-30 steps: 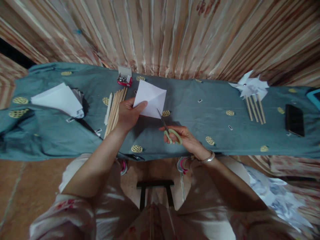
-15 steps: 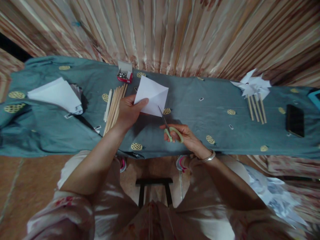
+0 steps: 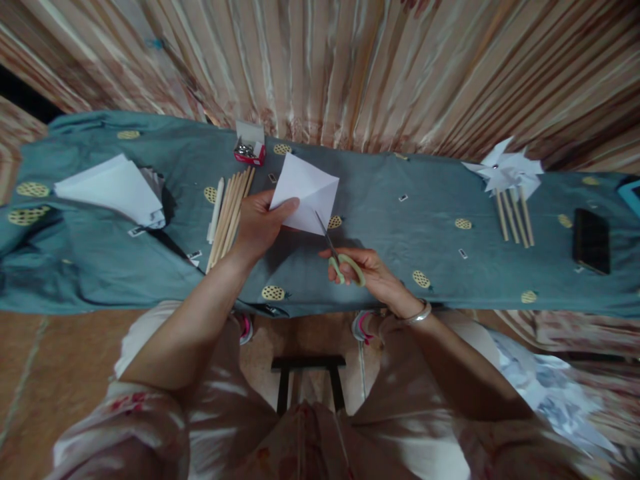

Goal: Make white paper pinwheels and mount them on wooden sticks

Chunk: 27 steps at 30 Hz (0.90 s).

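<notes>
My left hand (image 3: pixel 264 221) pinches a square sheet of white paper (image 3: pixel 311 192) by its left side, thumb on top and fingers underneath. Faint crease lines run across the sheet. In my right hand (image 3: pixel 373 270) is a pair of scissors (image 3: pixel 345 268) with pale green handles, my fingers through the loops. The blades reach over the paper's lower corner and point toward its middle. They look nearly closed, and I cannot tell how deep any cut goes. A bundle of wooden sticks (image 3: pixel 231 213) lies just left of my left hand, partly behind it.
A stack of white paper (image 3: pixel 113 190) lies on the left of the cloth-covered table (image 3: pixel 390 220). A small open box (image 3: pixel 249 143) of metal pins stands at the back. Finished paper pinwheels (image 3: pixel 511 172) on sticks and a dark phone (image 3: pixel 591 241) lie on the right.
The paper and my left hand have shifted very slightly to the right. The scissors stay at the same corner, with hardly any movement.
</notes>
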Available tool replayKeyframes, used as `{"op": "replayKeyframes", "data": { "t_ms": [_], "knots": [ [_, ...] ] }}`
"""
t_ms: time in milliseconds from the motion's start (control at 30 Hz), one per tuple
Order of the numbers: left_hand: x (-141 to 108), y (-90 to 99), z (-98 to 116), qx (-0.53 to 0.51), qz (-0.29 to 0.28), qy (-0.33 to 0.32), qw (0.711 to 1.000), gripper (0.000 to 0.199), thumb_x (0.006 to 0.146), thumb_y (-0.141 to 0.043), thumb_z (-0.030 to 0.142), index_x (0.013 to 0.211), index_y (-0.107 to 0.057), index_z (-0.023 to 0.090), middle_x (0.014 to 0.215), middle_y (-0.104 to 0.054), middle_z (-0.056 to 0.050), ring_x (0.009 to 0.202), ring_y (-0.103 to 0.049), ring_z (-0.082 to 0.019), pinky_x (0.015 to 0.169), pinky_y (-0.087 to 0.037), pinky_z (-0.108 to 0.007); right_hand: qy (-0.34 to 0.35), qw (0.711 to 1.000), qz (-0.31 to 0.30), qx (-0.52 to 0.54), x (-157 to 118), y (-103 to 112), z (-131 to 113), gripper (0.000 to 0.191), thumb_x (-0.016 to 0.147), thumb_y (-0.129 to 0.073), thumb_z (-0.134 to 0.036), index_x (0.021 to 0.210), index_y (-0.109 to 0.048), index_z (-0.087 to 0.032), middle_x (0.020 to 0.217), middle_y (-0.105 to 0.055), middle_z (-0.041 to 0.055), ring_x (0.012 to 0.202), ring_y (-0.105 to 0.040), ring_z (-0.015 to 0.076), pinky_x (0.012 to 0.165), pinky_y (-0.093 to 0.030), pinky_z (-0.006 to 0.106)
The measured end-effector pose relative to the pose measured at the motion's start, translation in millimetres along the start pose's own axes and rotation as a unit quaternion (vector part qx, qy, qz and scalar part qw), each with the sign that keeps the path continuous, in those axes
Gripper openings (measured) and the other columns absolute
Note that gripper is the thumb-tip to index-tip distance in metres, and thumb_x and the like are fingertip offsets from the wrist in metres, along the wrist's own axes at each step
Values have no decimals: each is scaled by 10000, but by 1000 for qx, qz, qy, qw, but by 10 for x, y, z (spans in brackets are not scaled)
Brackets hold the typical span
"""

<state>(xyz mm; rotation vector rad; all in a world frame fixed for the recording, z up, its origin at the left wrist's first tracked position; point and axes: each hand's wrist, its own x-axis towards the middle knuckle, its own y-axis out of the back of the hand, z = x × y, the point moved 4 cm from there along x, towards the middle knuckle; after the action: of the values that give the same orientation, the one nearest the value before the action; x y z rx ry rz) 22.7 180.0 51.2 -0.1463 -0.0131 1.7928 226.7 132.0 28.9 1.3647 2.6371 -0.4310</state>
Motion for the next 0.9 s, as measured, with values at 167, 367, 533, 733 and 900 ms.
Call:
{"op": "replayKeyframes", "data": {
  "t_ms": [167,367,533,733,900],
  "knots": [
    [19,18,-22,9,-4,-11,1000,272,677,-805,394,798,-754,155,713,-726,-24,596,-642,-167,532,-524,-261,4,1000,-5,5,-2,-21,-16,582,755,-769,-584,1108,-714,-125,744,-634,6,595,-516,80,587,-480,236],
    [6,23,-9,19,-12,-6,1000,308,687,-801,424,834,-754,157,736,-738,-35,617,-665,-186,503,-533,-266,-2,1000,-1,17,6,-22,18,553,747,-785,-568,1095,-725,-142,724,-621,-11,564,-503,67,589,-482,234],
    [10,26,-9,15,-9,-7,1000,269,680,-796,401,811,-759,169,723,-738,-30,603,-659,-179,503,-543,-268,-14,1000,7,18,13,-1,49,559,728,-802,-569,1100,-732,-157,719,-631,-12,589,-529,78,620,-500,247],
    [16,27,-13,21,-6,-10,1000,260,675,-795,396,796,-756,170,712,-733,-26,590,-647,-174,495,-535,-265,-16,999,16,31,18,6,75,499,715,-825,-529,1058,-747,-175,691,-648,-20,582,-557,79,605,-512,243],
    [2,21,3,26,-6,-8,1000,249,691,-782,387,798,-755,164,723,-738,-31,610,-664,-184,497,-532,-262,-10,999,18,41,20,-5,61,472,710,-838,-501,1036,-754,-170,678,-648,-23,576,-555,78,621,-525,257]
  ]
}}
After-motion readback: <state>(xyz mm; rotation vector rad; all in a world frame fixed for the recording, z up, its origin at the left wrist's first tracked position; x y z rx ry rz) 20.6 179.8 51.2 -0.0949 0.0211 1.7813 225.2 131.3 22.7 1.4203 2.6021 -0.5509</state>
